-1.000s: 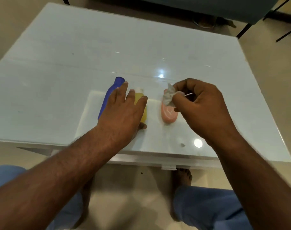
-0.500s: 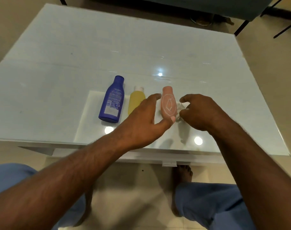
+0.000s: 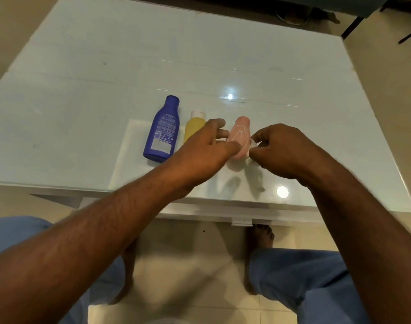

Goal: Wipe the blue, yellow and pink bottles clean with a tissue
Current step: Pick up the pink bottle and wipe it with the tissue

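Head view: a seated person works on three toiletry bottles lying in a row on a white glass counter (image 3: pixel 82 90), over a pale rectangular panel beneath the glass. The pink bottle (image 3: pixel 240 134) lies flat, its long axis running from cap at 12 o'clock to base at 6 o'clock. The left hand (image 3: pixel 206 148) comes in from 7 o'clock and steadies it, thumb laid across the lower body and fingers reaching along its left flank. The right hand (image 3: pixel 281 150) sits just beside the bottle at 3 o'clock, fingers curled and pinching a small wad of white tissue (image 3: pixel 253 144) against the bottle's right side. Only a sliver of tissue shows; how much is bunched inside the fist cannot be told.

The yellow bottle (image 3: pixel 194 127), white-capped, lies just to the left at 9 o'clock from the pink one, partly hidden behind the left hand's fingers. The blue bottle (image 3: pixel 162 134) lies further left, label up, untouched, cap also toward 12 o'clock.

The wipe appears to be on the pink bottle. A stroke along it would run toward 12 or 6 o'clock, with the right hand carrying the tissue and the left holding the bottle from rolling. Yellow and blue both lie nearer the left hand.
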`<state>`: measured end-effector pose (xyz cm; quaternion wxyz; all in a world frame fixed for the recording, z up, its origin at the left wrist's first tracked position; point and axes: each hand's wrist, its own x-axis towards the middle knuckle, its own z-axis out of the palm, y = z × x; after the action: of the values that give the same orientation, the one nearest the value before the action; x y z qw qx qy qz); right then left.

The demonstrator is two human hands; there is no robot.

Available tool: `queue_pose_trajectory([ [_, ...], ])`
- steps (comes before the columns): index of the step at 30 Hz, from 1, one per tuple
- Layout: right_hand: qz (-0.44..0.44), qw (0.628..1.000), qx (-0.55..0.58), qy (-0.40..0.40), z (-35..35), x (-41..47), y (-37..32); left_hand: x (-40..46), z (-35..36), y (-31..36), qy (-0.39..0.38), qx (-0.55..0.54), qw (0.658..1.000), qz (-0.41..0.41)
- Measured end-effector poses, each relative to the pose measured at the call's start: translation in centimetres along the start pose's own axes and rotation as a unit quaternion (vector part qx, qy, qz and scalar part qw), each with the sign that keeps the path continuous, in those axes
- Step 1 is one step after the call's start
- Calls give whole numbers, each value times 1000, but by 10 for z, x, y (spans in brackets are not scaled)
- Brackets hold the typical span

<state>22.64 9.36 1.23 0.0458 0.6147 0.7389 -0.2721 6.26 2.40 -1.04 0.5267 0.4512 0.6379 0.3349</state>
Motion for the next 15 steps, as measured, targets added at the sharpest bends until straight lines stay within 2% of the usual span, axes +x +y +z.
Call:
queue_pose_trajectory([
  [8,-25,999,38,12,-1,-7,-1,5,-3,-5,94,14,995,22],
  [15,-81,991,88,64,1,-14,-5,8,-11,0,97,-161,982,-6],
])
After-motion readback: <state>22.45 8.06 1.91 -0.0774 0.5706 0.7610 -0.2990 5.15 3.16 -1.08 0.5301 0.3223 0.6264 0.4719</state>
